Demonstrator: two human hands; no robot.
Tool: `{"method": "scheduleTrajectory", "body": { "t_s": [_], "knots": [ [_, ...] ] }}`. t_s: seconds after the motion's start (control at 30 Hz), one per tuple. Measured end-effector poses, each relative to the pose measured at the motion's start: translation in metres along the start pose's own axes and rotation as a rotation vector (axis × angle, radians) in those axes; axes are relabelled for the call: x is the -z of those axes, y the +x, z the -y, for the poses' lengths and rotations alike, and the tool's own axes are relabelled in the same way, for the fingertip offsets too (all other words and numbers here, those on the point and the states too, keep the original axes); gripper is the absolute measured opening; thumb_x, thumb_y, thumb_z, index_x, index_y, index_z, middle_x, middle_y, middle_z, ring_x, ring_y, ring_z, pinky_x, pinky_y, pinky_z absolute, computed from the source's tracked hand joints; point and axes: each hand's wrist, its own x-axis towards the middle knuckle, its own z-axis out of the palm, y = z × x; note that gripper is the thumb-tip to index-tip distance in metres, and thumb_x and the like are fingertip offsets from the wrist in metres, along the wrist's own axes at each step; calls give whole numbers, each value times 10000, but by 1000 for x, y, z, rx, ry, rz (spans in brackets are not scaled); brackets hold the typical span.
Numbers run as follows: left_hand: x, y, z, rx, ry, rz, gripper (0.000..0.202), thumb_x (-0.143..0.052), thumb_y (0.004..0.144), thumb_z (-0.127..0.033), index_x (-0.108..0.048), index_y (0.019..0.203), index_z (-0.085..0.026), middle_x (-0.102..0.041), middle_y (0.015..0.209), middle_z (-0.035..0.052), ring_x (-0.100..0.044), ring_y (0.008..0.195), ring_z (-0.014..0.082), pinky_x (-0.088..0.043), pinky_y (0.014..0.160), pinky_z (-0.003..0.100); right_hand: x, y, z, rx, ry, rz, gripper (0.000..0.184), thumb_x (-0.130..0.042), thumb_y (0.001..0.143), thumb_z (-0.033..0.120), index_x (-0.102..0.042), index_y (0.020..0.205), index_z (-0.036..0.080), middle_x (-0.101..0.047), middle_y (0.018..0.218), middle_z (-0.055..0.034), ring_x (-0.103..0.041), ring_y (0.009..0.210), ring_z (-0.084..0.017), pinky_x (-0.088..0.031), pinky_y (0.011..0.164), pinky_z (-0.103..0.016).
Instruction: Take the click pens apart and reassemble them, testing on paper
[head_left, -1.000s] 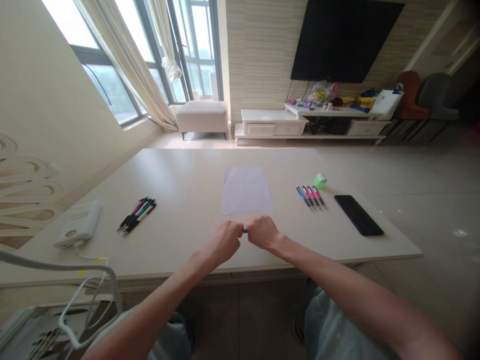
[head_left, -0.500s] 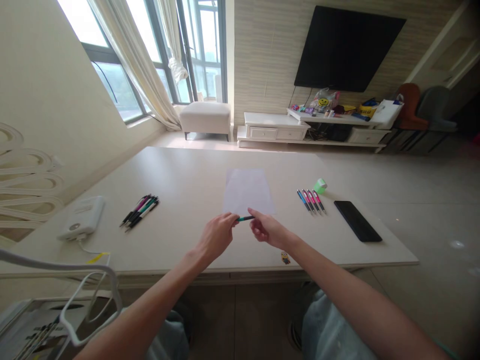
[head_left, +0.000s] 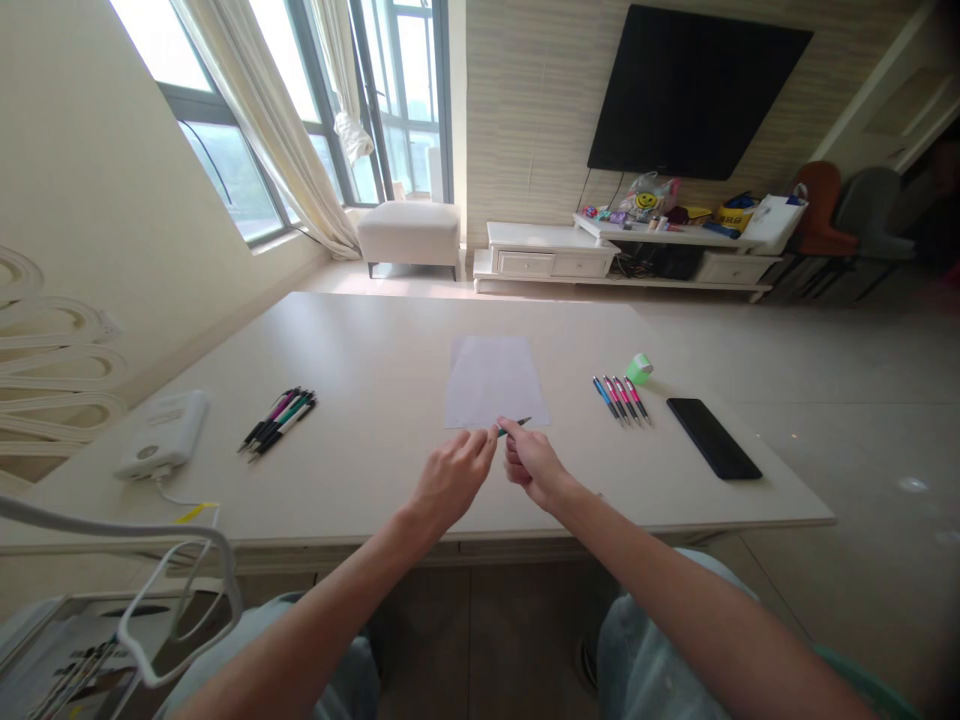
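Just over the near edge of a white sheet of paper (head_left: 497, 383), both hands meet at one slim green-and-dark pen (head_left: 526, 420). My left hand (head_left: 456, 468) is closed, its fingertips pinching the pen's left end. My right hand (head_left: 534, 462) is closed too, thumb on top, with the pen's dark pointed end sticking out beyond the thumb to the upper right. The fingers hide most of the barrel. To the left lies a loose bundle of pens (head_left: 279, 422) in purple, green, white and black. A row of several blue and pink pens (head_left: 621, 400) lies to the right.
Beside the row of pens stands a small green-and-white container (head_left: 640, 368). A black phone-like slab (head_left: 714, 438) lies near the right edge of the white table (head_left: 360, 350). At the left are a white box-shaped device (head_left: 166, 437) and its cable (head_left: 180, 495).
My left hand has moved right, closer to my right hand. The pen has shifted right and tilted, so its pointed end now shows past my right thumb. My right forearm now covers the small yellow sticker.
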Motion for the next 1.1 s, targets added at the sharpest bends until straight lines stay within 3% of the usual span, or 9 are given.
{"method": "scheduleTrajectory", "body": {
  "t_s": [0.17,0.37,0.6,0.7,0.8,0.9,0.97,1.1],
  "knots": [
    [3,1,0,-47,48,51,419,-397,845,-34,-441,1247,-141,-609,1011,97,-571,934,204,-509,705,277,1,1,1,-63,-26,-10,447,-565,780,431,-257,533,222,-175,370,130,-109,314,-18,-52,329,-185],
    [-3,1,-5,-56,11,52,369,-378,858,-38,-447,1211,-118,-594,923,91,-581,870,202,-502,700,285,0,5,-2,-26,-28,-43,341,-518,744,252,-243,544,228,-177,386,129,-115,319,-21,-73,330,-185],
    [-3,3,-12,46,-20,99,319,-358,851,-23,-513,1108,-133,-606,793,70,-603,714,163,-466,599,226,-2,11,-7,53,-121,-91,293,-486,714,221,-277,508,229,-226,351,103,-158,309,-35,-77,331,-206],
    [1,5,-11,177,-151,132,210,-381,901,-144,-584,957,-145,-621,706,57,-598,604,149,-420,544,220,-1,11,-7,97,-165,-97,300,-492,714,222,-292,491,229,-244,346,90,-190,313,-46,-95,338,-219],
    [10,5,-4,315,-487,182,362,-343,939,-333,-608,763,-160,-580,543,7,-542,476,114,-387,516,203,1,8,-3,172,-257,18,342,-482,750,272,-287,473,228,-242,351,84,-200,324,-50,-119,351,-228],
    [17,3,7,361,-811,195,440,-316,932,-418,-628,751,-165,-549,478,-26,-511,439,93,-385,517,188,5,6,5,254,-362,206,385,-486,790,365,-336,473,206,-291,384,75,-239,344,-47,-168,369,-222],
    [17,1,15,373,-862,164,401,-344,920,-415,-645,816,-171,-597,547,-21,-518,459,89,-391,536,190,8,6,11,282,-422,265,356,-544,771,404,-437,519,176,-366,431,65,-304,372,-47,-216,386,-212],
    [7,-1,27,392,-779,123,314,-399,901,-375,-659,916,-199,-667,708,-1,-544,515,97,-394,564,202,15,10,19,271,-491,253,353,-584,750,482,-583,685,135,-484,513,38,-407,401,-58,-267,393,-204]
  ]
}}
